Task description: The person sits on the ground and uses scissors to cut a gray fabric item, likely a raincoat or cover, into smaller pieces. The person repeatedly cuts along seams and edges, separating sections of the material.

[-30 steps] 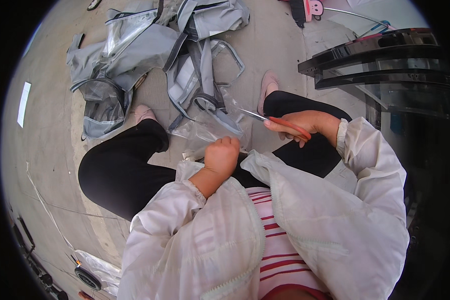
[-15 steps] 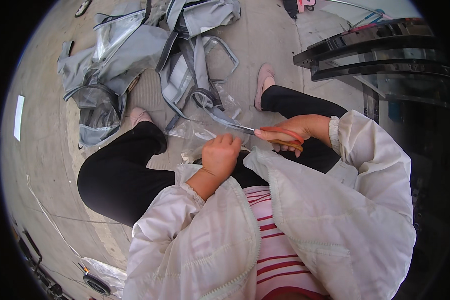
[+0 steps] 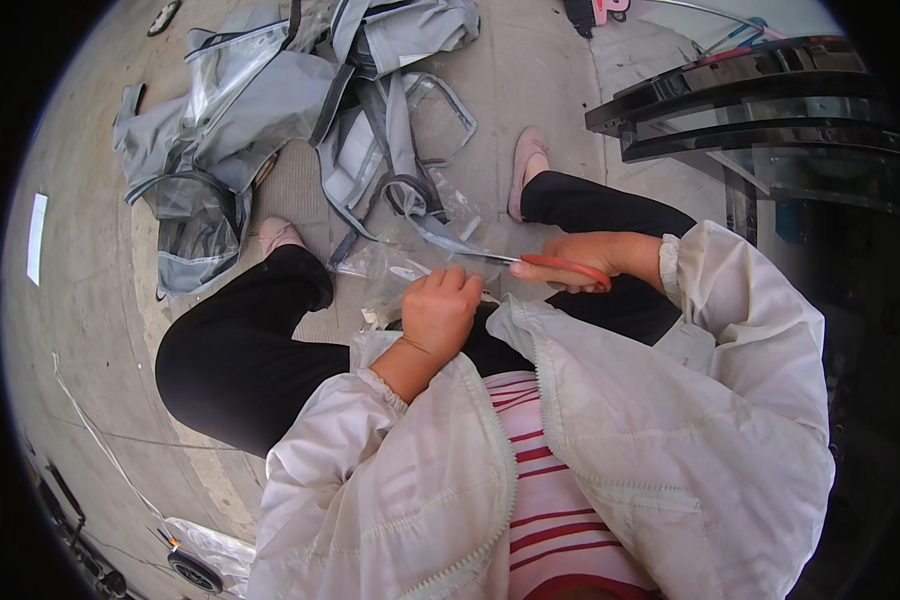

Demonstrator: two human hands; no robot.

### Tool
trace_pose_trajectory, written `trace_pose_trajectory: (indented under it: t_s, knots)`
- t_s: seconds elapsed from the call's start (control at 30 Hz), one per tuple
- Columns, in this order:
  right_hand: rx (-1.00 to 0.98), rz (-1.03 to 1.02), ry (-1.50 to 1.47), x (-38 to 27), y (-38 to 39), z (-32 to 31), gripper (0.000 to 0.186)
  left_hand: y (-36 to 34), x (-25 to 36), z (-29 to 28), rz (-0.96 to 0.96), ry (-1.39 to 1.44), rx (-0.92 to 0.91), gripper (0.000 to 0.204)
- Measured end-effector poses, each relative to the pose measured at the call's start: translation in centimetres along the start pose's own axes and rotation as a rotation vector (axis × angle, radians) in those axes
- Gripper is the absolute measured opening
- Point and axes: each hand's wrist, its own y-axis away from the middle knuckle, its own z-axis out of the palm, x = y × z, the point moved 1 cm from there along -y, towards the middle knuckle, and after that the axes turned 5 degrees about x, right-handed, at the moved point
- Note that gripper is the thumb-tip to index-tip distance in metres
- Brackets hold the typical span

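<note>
Orange-handled scissors (image 3: 582,268) are in my right hand (image 3: 560,262), their handles close together and the blades pointing left over the clear plastic. My left hand (image 3: 438,308) is closed in a fist just left of the blades, pinching the edge of a clear plastic sheet (image 3: 385,270); its fingertips are hidden beneath the knuckles. From the blade area a grey fabric strip (image 3: 435,232) leads forward to a heap of grey fabric with clear panels (image 3: 260,100) on the ground.
My legs are spread, with a pink shoe (image 3: 282,233) on the left and another pink shoe (image 3: 530,160) on the right. At the right stands a black rack with glass (image 3: 740,100). A small wheel (image 3: 194,572) shows at the lower left.
The scissor handles have come together and the blades have swung shut, their tip now a little farther left. My left hand has stayed almost in place.
</note>
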Motion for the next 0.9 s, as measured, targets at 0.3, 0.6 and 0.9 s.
trace_pose_trajectory:
  t_s: [0.3, 0.6, 0.9]
  knots:
    - [-0.01, 0.006, -0.261, 0.0, -2.3, 1.9, 0.085, -0.3, 0.5, -0.5, 0.024, 0.035, -0.015, 0.011]
    - [0.029, -0.04, -0.421, -0.4, -2.7, 3.2, 0.076, -0.2, 0.2, -0.7, 0.026, 0.058, -0.005, 0.013]
    - [0.119, -0.129, -0.499, -0.9, -4.7, 3.7, 0.073, -0.1, 0.4, -1.0, 0.055, 0.069, -0.026, 0.008]
